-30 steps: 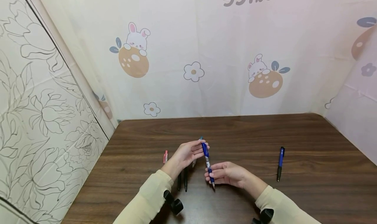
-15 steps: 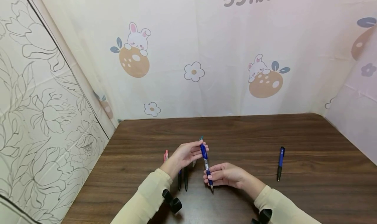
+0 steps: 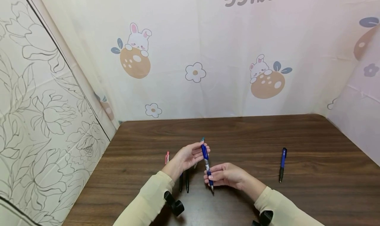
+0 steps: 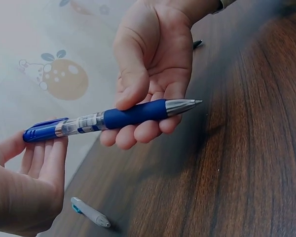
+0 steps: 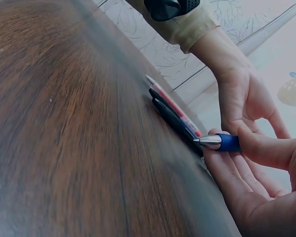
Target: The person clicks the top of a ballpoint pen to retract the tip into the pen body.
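Observation:
Both hands hold one blue ballpoint pen [image 3: 206, 165], with a clear, labelled middle and a silver tip. My left hand [image 3: 188, 156] pinches its clip end, thumb on one side and fingers on the other. Nearer the tip, my right hand [image 3: 227, 177] grips the dark blue barrel between thumb and fingers. In the left wrist view the pen [image 4: 133, 116] lies across the right fingers [image 4: 126, 139], silver tip sticking out past them. The right wrist view shows the tip [image 5: 212, 141] pointing away from the right thumb.
Under and beside the left wrist lie a pink pen [image 3: 167, 157] and two dark pens [image 3: 187, 181]. A white pen with a teal clip [image 4: 91, 212] lies beyond the left hand. One blue-and-black pen [image 3: 283, 165] rests at the right of the wooden table [image 3: 237, 130].
The right hand and the pen's tip end have shifted slightly left, while the left hand stays nearly in place. Both hands keep hold of the pen throughout.

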The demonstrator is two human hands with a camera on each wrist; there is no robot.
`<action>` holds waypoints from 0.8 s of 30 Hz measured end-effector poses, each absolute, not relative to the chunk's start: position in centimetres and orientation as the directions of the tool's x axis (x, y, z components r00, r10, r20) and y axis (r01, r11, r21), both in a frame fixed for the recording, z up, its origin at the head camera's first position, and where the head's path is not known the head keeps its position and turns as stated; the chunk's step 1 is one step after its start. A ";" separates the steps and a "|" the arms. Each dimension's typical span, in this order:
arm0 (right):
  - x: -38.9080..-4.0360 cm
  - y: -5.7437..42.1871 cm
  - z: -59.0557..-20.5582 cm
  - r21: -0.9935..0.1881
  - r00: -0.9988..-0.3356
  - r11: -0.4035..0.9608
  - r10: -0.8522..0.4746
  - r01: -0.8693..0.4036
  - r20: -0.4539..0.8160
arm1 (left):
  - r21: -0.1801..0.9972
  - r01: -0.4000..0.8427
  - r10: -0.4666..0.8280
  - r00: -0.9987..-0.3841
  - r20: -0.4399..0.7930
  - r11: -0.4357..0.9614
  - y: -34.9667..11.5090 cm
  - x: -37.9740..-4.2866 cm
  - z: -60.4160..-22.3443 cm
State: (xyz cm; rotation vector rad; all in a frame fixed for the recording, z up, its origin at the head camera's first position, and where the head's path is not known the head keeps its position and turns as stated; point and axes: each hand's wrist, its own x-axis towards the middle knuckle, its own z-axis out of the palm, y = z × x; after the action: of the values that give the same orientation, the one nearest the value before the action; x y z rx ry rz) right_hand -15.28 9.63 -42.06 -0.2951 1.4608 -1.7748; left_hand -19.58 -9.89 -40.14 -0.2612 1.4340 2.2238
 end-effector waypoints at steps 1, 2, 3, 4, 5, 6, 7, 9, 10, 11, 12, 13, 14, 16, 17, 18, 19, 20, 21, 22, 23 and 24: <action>-15.3 9.6 -42.0 -0.905 -0.656 -0.014 -0.694 0.426 -0.298 | 0.799 -0.493 0.290 -0.865 -0.409 -0.343 -9.9 -19.6 -40.1; -15.3 9.5 -42.0 -0.905 -0.659 -0.016 -0.691 0.425 -0.297 | 0.798 -0.494 0.293 -0.865 -0.408 -0.346 -9.8 -19.6 -40.1; -15.2 9.5 -42.0 -0.906 -0.662 -0.018 -0.688 0.424 -0.296 | 0.794 -0.497 0.297 -0.863 -0.409 -0.351 -9.8 -19.5 -40.1; -15.2 9.5 -42.0 -0.905 -0.664 -0.020 -0.686 0.424 -0.296 | 0.792 -0.497 0.301 -0.862 -0.407 -0.354 -9.8 -19.5 -40.1; -15.2 9.4 -41.9 -0.905 -0.667 -0.021 -0.684 0.424 -0.296 | 0.790 -0.498 0.304 -0.862 -0.406 -0.358 -9.8 -19.5 -40.1; -15.2 9.4 -41.9 -0.905 -0.669 -0.021 -0.681 0.424 -0.297 | 0.789 -0.498 0.308 -0.862 -0.403 -0.360 -9.8 -19.5 -40.1; -15.2 9.4 -41.9 -0.906 -0.672 -0.021 -0.678 0.422 -0.298 | 0.787 -0.498 0.310 -0.861 -0.402 -0.364 -9.8 -19.5 -40.1; -15.2 9.4 -41.8 -0.909 -0.679 -0.018 -0.670 0.417 -0.299 | 0.783 -0.499 0.313 -0.861 -0.401 -0.372 -9.8 -19.4 -40.1; -15.2 9.4 -41.8 -0.910 -0.683 -0.017 -0.667 0.414 -0.299 | 0.781 -0.500 0.312 -0.861 -0.401 -0.375 -9.8 -19.4 -40.0; -15.2 9.3 -41.7 -0.912 -0.687 -0.015 -0.663 0.410 -0.298 | 0.779 -0.500 0.311 -0.862 -0.401 -0.379 -9.8 -19.4 -40.0; -15.2 9.3 -41.7 -0.913 -0.690 -0.013 -0.659 0.408 -0.299 | 0.776 -0.500 0.311 -0.862 -0.401 -0.384 -9.8 -19.4 -40.0; -15.2 9.3 -41.6 -0.914 -0.693 -0.012 -0.656 0.406 -0.299 | 0.774 -0.499 0.311 -0.862 -0.400 -0.389 -9.8 -19.4 -39.9; -15.2 9.3 -41.6 -0.915 -0.696 -0.012 -0.653 0.404 -0.299 | 0.773 -0.499 0.313 -0.862 -0.398 -0.392 -9.8 -19.3 -39.9; -15.2 9.3 -41.5 -0.915 -0.697 -0.009 -0.651 0.402 -0.300 | 0.772 -0.498 0.316 -0.863 -0.395 -0.395 -9.8 -19.3 -39.8; -15.2 9.3 -41.5 -0.915 -0.697 -0.007 -0.650 0.403 -0.302 | 0.772 -0.498 0.319 -0.862 -0.393 -0.395 -9.8 -19.3 -39.8; -15.2 9.3 -41.5 -0.915 -0.697 -0.005 -0.650 0.404 -0.304 | 0.772 -0.499 0.322 -0.862 -0.392 -0.395 -9.8 -19.3 -39.8; -15.2 9.3 -41.5 -0.915 -0.696 -0.004 -0.651 0.403 -0.304 | 0.771 -0.499 0.323 -0.862 -0.392 -0.396 -9.8 -19.3 -39.8; -15.3 9.3 -41.4 -0.915 -0.695 -0.003 -0.651 0.403 -0.304 | 0.770 -0.499 0.323 -0.862 -0.392 -0.398 -9.8 -19.3 -39.8; -15.3 9.3 -41.4 -0.915 -0.694 -0.002 -0.652 0.403 -0.305 | 0.769 -0.500 0.322 -0.862 -0.393 -0.400 -9.8 -19.3 -39.8; -15.3 9.3 -41.4 -0.915 -0.693 -0.001 -0.653 0.404 -0.306 | 0.767 -0.500 0.321 -0.861 -0.394 -0.402 -9.8 -19.3 -39.8; -15.3 9.3 -41.4 -0.914 -0.691 0.000 -0.654 0.405 -0.307 | 0.765 -0.502 0.321 -0.861 -0.395 -0.403 -9.8 -19.3 -39.8; -15.3 9.3 -41.4 -0.914 -0.690 0.000 -0.655 0.407 -0.307 | 0.764 -0.502 0.319 -0.861 -0.397 -0.405 -9.7 -19.3 -39.8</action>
State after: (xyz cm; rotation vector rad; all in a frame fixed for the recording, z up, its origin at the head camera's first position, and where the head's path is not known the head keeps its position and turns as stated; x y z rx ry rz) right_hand -15.29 9.27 -41.43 -0.2661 1.5239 -1.7864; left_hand -19.28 -9.74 -39.80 -0.2572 1.3267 2.2720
